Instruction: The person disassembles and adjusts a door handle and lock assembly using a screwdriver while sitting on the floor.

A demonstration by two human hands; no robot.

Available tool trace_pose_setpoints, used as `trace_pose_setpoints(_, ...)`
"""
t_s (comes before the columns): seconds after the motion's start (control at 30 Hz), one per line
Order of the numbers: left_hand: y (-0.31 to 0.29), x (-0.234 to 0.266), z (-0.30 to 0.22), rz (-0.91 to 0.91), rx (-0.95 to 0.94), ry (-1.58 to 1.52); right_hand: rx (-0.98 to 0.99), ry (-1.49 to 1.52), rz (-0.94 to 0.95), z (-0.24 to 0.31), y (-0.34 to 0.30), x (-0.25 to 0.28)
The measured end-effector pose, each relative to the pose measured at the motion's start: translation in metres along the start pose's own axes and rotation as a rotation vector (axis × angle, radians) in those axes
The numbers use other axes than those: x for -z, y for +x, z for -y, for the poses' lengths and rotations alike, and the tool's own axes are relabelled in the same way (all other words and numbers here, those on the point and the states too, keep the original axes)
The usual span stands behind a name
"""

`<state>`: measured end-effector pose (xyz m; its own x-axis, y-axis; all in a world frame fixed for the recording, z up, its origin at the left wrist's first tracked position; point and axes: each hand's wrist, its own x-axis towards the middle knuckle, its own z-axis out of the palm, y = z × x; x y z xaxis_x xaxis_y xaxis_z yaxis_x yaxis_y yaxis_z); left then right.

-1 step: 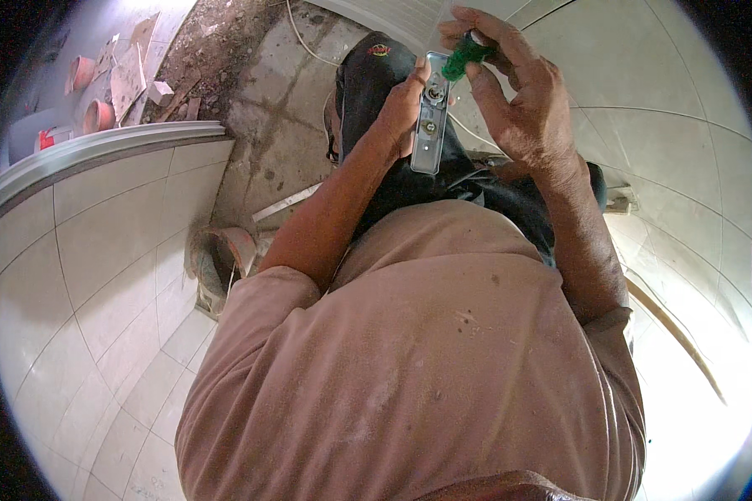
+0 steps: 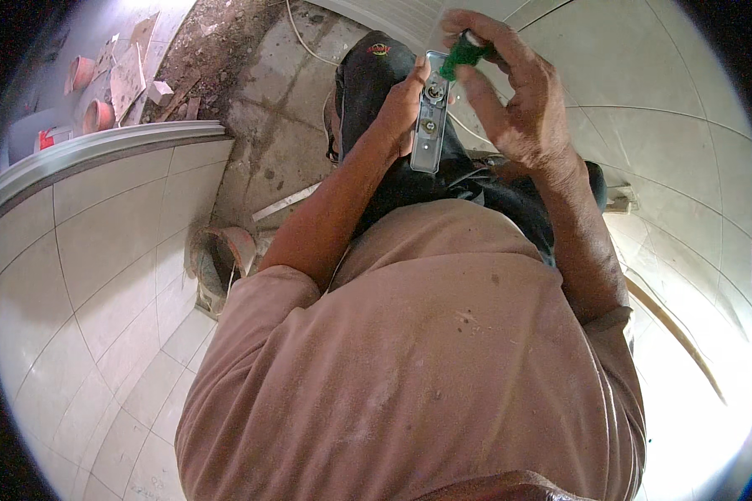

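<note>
My left hand (image 2: 403, 104) grips a long, narrow metal plate (image 2: 427, 150) by its left edge, the thumb near its top. The plate has a raised rim and round fittings along its middle, like the inner side of a door-handle plate. Over the plate's upper right end, my right hand (image 2: 510, 92) pinches a short green handle-like piece (image 2: 465, 55) with a pale end between thumb and fingers. Its exact kind is unclear, and whether it touches the plate cannot be made out. Motion blurs the right fingers. Both hands are above my dark-trousered knees.
A low tiled wall (image 2: 100, 192) with a pale ledge stands left. Behind it are rubble (image 2: 205, 50) and broken clay pieces (image 2: 100, 115). A clay pipe (image 2: 226, 250) lies by my left elbow. A white strip (image 2: 288, 202) and a cable (image 2: 307, 48) cross the floor. Tiled wall (image 2: 643, 75) rises at right.
My right hand and the green piece have shifted slightly, and the fingers look more blurred. The plate and my left hand have hardly moved.
</note>
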<state>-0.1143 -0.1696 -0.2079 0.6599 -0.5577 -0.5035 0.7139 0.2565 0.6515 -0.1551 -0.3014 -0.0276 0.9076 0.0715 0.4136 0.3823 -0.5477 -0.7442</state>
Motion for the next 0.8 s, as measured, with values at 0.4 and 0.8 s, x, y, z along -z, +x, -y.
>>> trace_pose_setpoints(0.4,-0.004,-0.005,-0.001,0.029,-0.024,-0.013,0.053,-0.109,-0.023,-0.005,-0.008,0.000)
trace_pose_setpoints(0.8,-0.011,-0.018,-0.007,-0.080,-0.083,-0.023,-0.071,-0.070,-0.022,0.008,-0.018,0.006)
